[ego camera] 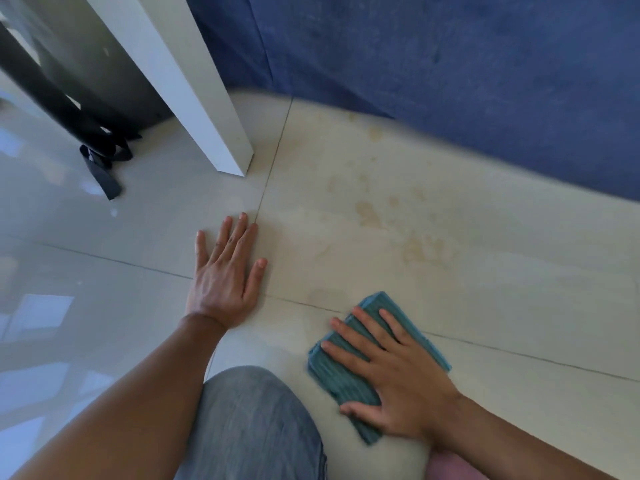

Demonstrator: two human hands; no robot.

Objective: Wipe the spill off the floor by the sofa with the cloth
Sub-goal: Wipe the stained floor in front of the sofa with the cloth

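left hand (221, 271): flat on the floor (104, 306), fingers spread, bracing me I guess
right hand (398, 368): open palm pinning the cloth (346, 379), short of the spill (370, 213)

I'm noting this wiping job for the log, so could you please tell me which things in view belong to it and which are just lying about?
Part of the job:
- teal cloth, flat under the right hand
- tan spill spots on the floor
- blue sofa beside the spill
- left hand, braced flat on the tile

Just lying about:
- white table leg
- black bag with strap
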